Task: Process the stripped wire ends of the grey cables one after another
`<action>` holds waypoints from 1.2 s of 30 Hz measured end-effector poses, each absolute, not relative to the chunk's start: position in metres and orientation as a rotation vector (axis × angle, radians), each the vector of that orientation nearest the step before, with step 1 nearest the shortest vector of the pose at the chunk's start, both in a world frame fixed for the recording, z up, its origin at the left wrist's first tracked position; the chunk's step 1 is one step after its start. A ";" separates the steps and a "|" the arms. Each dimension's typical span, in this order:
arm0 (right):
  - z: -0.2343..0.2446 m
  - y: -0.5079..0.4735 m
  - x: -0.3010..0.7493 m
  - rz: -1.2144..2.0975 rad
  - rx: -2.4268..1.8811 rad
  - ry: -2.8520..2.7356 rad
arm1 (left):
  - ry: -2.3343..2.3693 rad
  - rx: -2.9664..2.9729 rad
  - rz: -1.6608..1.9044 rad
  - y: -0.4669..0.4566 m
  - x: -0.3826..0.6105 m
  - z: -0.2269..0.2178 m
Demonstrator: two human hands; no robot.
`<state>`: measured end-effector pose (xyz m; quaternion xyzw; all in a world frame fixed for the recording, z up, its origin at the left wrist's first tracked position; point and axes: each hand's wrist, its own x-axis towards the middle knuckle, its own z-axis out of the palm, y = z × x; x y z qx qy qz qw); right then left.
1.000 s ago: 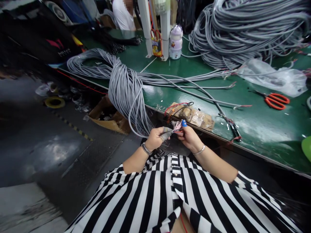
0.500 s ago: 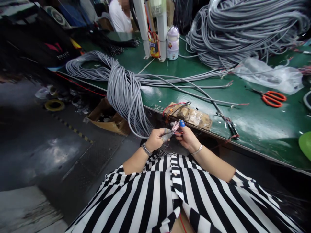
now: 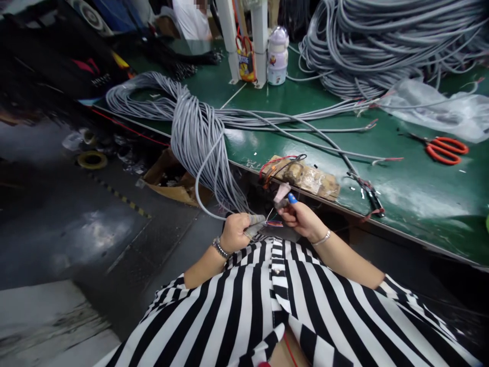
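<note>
Left hand (image 3: 237,232), fingers closed, grips one grey cable (image 3: 210,214) beside the table (image 3: 405,214), wires (image 3: 275,224) protruding; right hand (image 3: 306,220) pinches one pale scrap (image 3: 281,192) — beyond, one pair of scissors (image 3: 435,157), one bottle (image 3: 277,56), one pink logo (image 3: 84,65), lettering too blurred to read.

No text reads clearly. White lettering (image 3: 101,80) below a pink mark (image 3: 91,66) on black material (image 3: 49,58) is blurred; print on a yellow-and-black packet (image 3: 246,67) is too small.

Left hand (image 3: 239,232) near right hand (image 3: 304,219), both in pinch grips
</note>
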<state>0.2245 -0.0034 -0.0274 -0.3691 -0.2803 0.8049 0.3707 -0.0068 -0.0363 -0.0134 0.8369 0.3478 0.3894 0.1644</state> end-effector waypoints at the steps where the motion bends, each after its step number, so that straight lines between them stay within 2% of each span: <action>1: -0.026 -0.006 0.225 2.104 -0.952 -0.780 | 1.002 2.432 1.109 -0.036 -0.007 -0.014; 6: -0.015 -0.019 0.221 2.191 -1.024 -0.998 | 0.997 2.597 1.139 -0.033 -0.005 -0.017; 12: -0.007 -0.026 0.216 2.025 -1.006 -1.209 | 1.075 2.606 1.000 -0.034 -0.002 -0.019; 18: -0.007 -0.025 0.212 1.863 -1.095 -1.332 | 1.046 2.716 1.034 -0.033 -0.003 -0.018; 24: -0.008 -0.028 0.199 1.876 -1.181 -1.018 | 0.963 2.704 1.046 -0.030 -0.002 -0.016; 30: -0.016 -0.012 0.218 1.664 -1.169 -0.664 | 0.884 2.513 1.192 -0.029 -0.006 -0.008; 36: -0.004 0.008 0.224 1.809 -1.136 -0.770 | 1.018 2.477 1.250 -0.018 -0.002 -0.005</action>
